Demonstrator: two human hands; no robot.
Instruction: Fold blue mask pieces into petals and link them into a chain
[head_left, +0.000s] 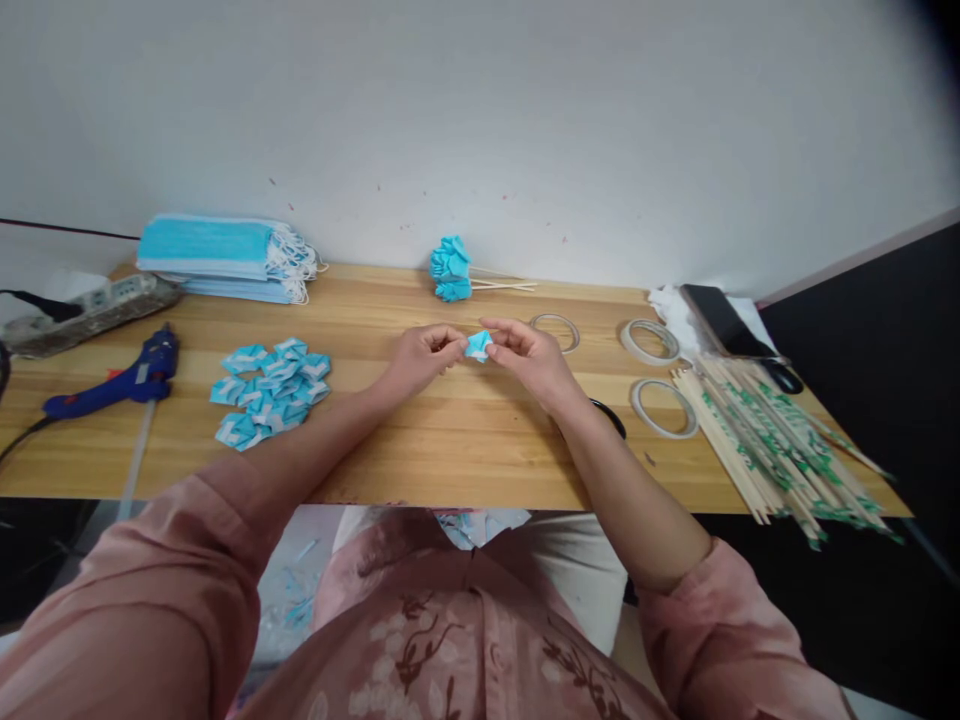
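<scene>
A small folded blue-and-white piece (pixel 478 346), paper or mask fabric, is held between my hands above the middle of the table. My left hand (pixel 429 354) pinches its left edge between thumb and fingers. On the other side, my right hand (pixel 529 360) grips it with thumb and index finger. Left of my left forearm lies a pile of similar folded pieces (pixel 274 388). Beyond my hands, blue flower-like bunches (pixel 451 268) on thin sticks rest near the wall.
Stacked blue face masks (pixel 206 250) lie at the back left. A blue glue gun (pixel 120 380) and a power strip (pixel 97 310) are at the far left. Tape rolls (pixel 664 408), wrapped chopsticks (pixel 780 440) and a phone (pixel 724 318) occupy the right side.
</scene>
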